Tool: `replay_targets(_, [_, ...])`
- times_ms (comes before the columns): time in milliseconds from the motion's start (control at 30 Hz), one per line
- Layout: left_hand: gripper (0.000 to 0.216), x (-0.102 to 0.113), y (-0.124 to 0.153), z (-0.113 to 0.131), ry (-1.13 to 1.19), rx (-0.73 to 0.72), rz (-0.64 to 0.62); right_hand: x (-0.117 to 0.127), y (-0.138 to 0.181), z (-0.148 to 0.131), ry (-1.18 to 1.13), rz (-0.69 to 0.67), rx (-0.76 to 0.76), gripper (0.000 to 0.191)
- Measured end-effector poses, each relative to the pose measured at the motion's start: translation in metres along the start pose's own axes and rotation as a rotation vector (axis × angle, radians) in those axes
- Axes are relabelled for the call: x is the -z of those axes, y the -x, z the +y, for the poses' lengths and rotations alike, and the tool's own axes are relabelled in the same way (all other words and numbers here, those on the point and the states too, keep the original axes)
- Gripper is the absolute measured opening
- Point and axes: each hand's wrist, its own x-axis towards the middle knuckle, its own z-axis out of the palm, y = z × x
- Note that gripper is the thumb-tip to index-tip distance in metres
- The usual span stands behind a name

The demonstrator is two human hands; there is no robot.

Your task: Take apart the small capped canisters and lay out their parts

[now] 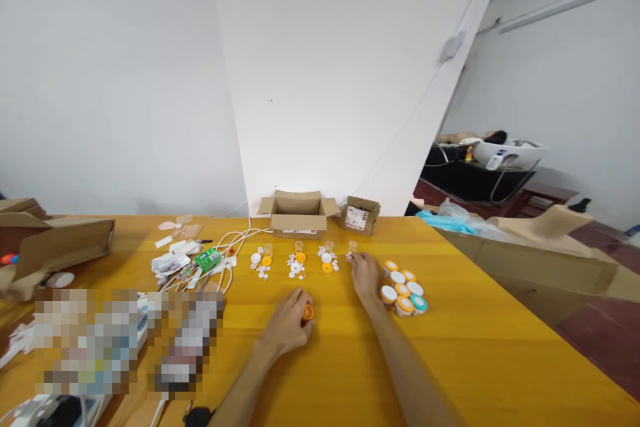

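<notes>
My left hand is closed around an orange round cap, its open hollow side showing, low over the table. Further forward, my right hand has its fingers drawn together at small white pieces; the fingertips partly hide what they touch. A clear cup stands just beyond them. To the left lie groups of parts: a white disc above an orange disc, another orange disc with a white one, and a third pair, among small white cut-out pieces and clear cups.
Several capped round containers in orange, white and teal cluster right of my right hand. An open cardboard box and a smaller box stand by the wall. Cables, a green packet and a power strip lie left.
</notes>
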Motion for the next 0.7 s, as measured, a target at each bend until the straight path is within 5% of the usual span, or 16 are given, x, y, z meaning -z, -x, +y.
replay_targets(200, [0.016, -0.003, 0.0, -0.004, 0.01, -0.031, 0.031, -0.011, 0.006, 0.015, -0.081, 0.131, 0.14, 0.026])
replay_targets(700, [0.013, -0.001, -0.002, -0.001, 0.021, -0.044, 0.059, -0.008, 0.02, 0.009, -0.052, 0.0, 0.207, 0.03])
